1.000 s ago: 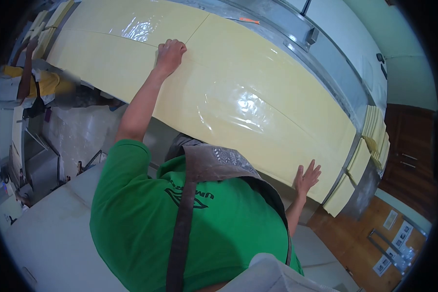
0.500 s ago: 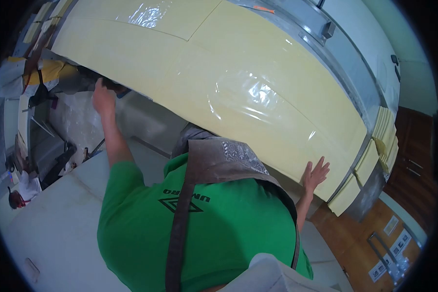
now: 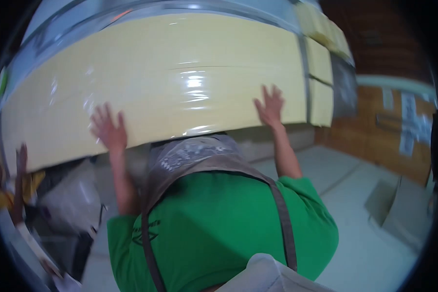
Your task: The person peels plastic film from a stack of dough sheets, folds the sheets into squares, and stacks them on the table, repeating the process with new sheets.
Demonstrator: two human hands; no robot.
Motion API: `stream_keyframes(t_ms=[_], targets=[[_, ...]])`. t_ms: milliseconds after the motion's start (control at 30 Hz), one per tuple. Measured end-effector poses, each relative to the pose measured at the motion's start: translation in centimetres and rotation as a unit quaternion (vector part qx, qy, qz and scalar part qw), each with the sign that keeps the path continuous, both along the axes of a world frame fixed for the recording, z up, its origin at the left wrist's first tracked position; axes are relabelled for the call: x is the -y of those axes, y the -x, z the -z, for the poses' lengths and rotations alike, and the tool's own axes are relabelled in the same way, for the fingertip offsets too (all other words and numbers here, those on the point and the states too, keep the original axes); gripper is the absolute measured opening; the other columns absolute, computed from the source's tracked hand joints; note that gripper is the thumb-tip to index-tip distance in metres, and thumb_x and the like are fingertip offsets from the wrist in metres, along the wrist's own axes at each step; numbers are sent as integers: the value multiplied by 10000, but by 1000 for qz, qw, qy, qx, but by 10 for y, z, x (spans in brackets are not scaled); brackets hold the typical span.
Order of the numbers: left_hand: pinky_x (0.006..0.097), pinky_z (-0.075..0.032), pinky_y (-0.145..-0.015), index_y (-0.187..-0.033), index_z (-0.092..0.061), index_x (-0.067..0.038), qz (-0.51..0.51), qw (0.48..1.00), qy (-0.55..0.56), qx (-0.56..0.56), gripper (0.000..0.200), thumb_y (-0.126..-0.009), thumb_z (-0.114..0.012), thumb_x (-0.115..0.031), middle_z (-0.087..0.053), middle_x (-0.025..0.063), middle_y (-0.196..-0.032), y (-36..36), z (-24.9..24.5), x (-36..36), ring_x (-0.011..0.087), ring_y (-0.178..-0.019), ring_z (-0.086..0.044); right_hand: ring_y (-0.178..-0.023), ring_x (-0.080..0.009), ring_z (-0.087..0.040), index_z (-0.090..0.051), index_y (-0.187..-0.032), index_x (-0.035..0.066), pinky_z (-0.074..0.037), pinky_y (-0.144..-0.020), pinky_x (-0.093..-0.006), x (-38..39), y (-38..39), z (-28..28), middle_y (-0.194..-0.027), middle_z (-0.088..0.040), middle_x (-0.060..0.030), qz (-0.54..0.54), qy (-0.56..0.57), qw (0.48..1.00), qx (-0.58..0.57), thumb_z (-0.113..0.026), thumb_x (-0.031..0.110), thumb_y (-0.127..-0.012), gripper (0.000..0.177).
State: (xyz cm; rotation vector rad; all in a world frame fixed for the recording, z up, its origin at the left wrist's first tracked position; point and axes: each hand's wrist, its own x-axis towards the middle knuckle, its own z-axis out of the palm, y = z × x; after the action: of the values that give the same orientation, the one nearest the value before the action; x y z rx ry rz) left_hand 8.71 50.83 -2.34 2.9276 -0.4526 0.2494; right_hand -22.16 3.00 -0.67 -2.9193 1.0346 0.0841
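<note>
A long pale-yellow sheet (image 3: 151, 63) with a glossy, plastic-like surface covers the table before me. My left hand (image 3: 110, 130) is over its near edge, left of my body, fingers spread and slightly blurred. Over the right part of the sheet is my right hand (image 3: 270, 106), its fingers also apart. Neither hand holds anything. My dark apron (image 3: 194, 151) comes right up to the sheet's near edge.
Stacked yellow pieces (image 3: 320, 80) lie past a dark gap at the sheet's right end. At the far left a co-worker's hand (image 3: 22, 158) is at the sheet's edge. Behind the sheet runs a metal rail (image 3: 219, 7). A wooden cabinet (image 3: 370, 121) stands at the right.
My view has turned to the right. My left hand has come up from below the sheet's edge onto the sheet, fingers now spread. My right hand stays open over the sheet.
</note>
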Motion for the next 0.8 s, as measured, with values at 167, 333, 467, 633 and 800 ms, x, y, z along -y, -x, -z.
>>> stream_keyframes(t_ms=[167,333,467,633,800], targets=[[643,-127,-1149,-1553,-272,-257,-32,998,-47,-40,612,-1011,-392,-514,-197,92,-1627,16,-21,-12,378,-1493,-143,-1487,-432,-86,-270,-1553,247,-59,-1170,-616,-11,-11,-23,-1606,-153,-227,-20,-1,1000,19,-420,605,-954,714],[659,-139,-1137,-1554,-264,-255,-24,998,-56,-28,605,-1017,-380,-507,-192,93,-1628,31,-10,3,394,-1486,-155,-1484,-416,-119,-300,-1541,242,-81,-1180,-590,25,27,-13,-1588,-202,-235,-25,-12,998,64,-427,533,-979,645],[651,-116,-1145,-1559,-254,-238,-25,996,-66,-59,629,-1009,-384,-515,-168,126,-1629,29,-15,3,394,-1494,-115,-1440,-418,-244,-382,-1484,72,-183,-1161,-573,82,103,1,-1530,-323,-242,215,70,971,75,-447,447,-990,624],[637,-157,-1132,-1510,-333,-102,73,994,-84,-10,664,-962,-541,-414,-284,212,-1554,54,-35,94,420,-1452,-200,-1101,-427,-563,-597,-1181,-41,-474,-907,-489,113,147,-25,-1147,-625,-228,227,26,966,118,-581,325,-922,448],[605,-213,-1141,-1240,-573,-61,542,811,188,-113,472,-879,-668,-351,-439,219,-1415,193,-60,318,408,-1395,-321,-1104,-394,-549,-666,-1108,43,-449,-938,-499,103,134,-41,-1188,-613,-180,206,47,967,142,-620,374,-898,394]])
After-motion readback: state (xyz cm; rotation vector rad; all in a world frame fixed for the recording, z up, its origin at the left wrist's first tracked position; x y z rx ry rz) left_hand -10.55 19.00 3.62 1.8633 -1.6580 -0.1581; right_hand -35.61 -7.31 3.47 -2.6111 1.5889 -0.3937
